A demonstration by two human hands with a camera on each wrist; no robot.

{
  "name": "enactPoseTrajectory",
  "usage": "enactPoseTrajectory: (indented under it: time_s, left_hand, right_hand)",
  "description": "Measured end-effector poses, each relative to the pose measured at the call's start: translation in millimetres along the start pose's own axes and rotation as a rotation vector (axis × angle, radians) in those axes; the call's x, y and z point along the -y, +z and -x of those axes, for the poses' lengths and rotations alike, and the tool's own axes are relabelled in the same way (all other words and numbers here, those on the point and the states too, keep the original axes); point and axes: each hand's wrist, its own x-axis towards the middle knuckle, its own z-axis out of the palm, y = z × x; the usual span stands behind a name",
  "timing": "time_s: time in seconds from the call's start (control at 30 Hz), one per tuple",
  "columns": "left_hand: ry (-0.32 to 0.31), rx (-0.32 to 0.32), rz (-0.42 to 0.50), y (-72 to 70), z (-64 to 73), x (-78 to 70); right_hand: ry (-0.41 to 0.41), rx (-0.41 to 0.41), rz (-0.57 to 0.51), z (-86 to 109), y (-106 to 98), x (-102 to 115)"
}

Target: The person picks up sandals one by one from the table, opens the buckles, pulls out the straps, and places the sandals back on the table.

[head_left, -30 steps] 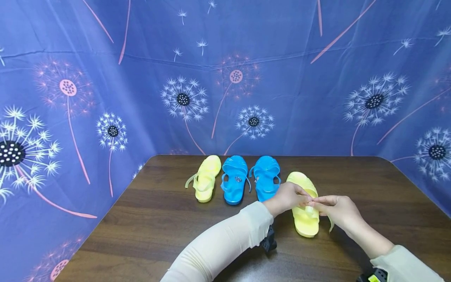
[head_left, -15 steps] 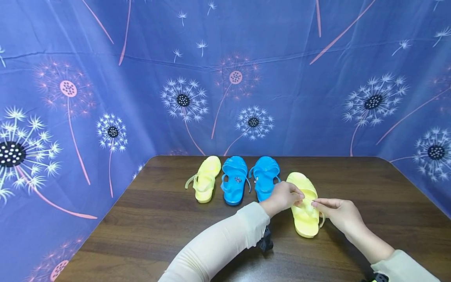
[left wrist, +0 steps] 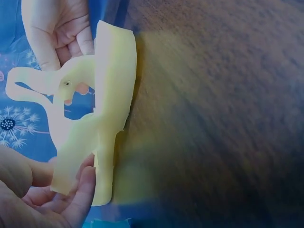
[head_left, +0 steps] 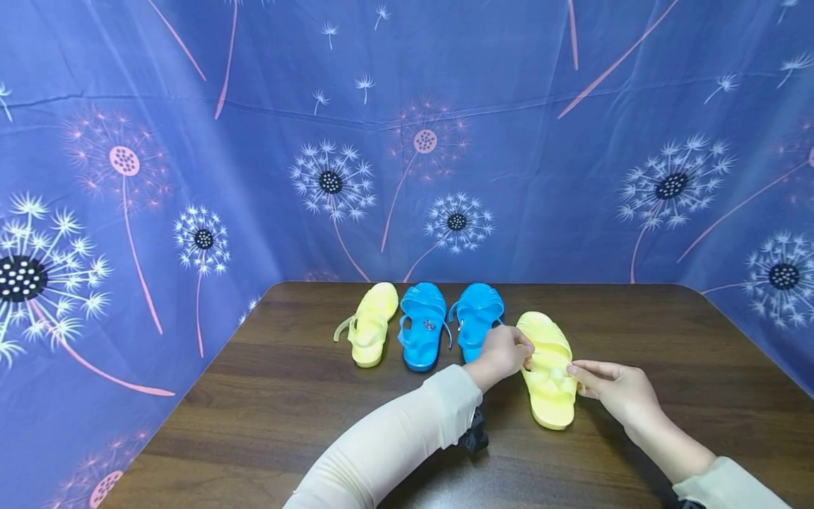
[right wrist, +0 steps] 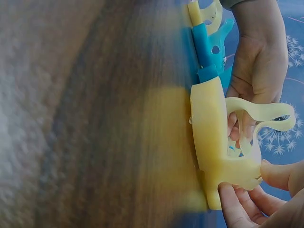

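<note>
A yellow sandal (head_left: 552, 413) stands sole-down on the table, right of the middle in the head view. At its left side my left hand (head_left: 502, 353) pinches a yellow band of the upper between thumb and fingers, as the left wrist view shows. My right hand (head_left: 617, 389) pinches the sandal's right side; in the right wrist view the thumb (right wrist: 278, 175) presses the upper from above, with fingers beneath. A strap (right wrist: 273, 111) of the sandal arches up in a loop. A blue sandal (head_left: 480, 304) lies just beyond my left hand, partly covered by it.
Left of it, another blue sandal (head_left: 422, 329) and a second yellow sandal (head_left: 372, 325) with its strap sticking out stand in a row toward the back of the brown wooden table (head_left: 267, 396). A blue dandelion-print cloth (head_left: 540, 212) hangs behind the table.
My hands were together over the yellow sandal's strap and have parted. The left hand has shifted left to the sandal's side, while the right has moved slightly right.
</note>
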Motion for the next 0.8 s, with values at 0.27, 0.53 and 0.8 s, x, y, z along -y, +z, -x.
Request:
enactPoseTrajectory:
  time_s: [0.27, 0.53, 0.8]
  left_hand:
    - [0.049, 0.093, -0.225, -2.2, -1.2, -8.5]
    - [0.191, 0.146, -0.356, -2.1, -3.8, -17.6]
    - [0.273, 0.178, -0.179, -1.5, -5.3, -21.5]
  right_hand:
    - [-0.009, -0.035, -0.038, 0.6, 4, 1]
    - [-0.063, -0.054, 0.031, 0.8, 8, 6]
    - [-0.156, -0.083, 0.146, -0.1, 11, 9]
